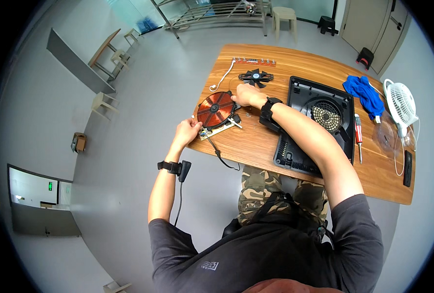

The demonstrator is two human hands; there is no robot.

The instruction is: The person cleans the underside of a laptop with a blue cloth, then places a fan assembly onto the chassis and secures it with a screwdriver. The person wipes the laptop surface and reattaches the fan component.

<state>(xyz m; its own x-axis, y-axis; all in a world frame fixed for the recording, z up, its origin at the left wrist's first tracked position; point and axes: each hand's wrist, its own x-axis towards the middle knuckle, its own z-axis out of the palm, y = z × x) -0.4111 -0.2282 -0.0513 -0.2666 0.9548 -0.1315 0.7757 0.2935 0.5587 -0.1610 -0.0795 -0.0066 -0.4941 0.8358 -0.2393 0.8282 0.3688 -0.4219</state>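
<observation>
A round copper induction coil (214, 108) in a black frame lies on the left of the wooden table, over a circuit board (217, 132) with a black cord attached. At the coil's lower left edge, the fingertips of my left hand (188, 131) are pinched together near the board's corner. My right hand (248, 96) has its fingers at the coil's upper right edge; whether it grips the rim is not clear. Just beyond it lies a black cooling fan (256, 76). Farther back is a narrow red control board (254, 61) with a white cable (225, 76).
Under my right forearm lies a black plastic cooker housing (293, 152). To its right are a screwdriver (358, 128), a blue cloth (365, 93), a white desk fan (402, 104) with its cord and a black strip (407, 168). The table's front edge is near my legs.
</observation>
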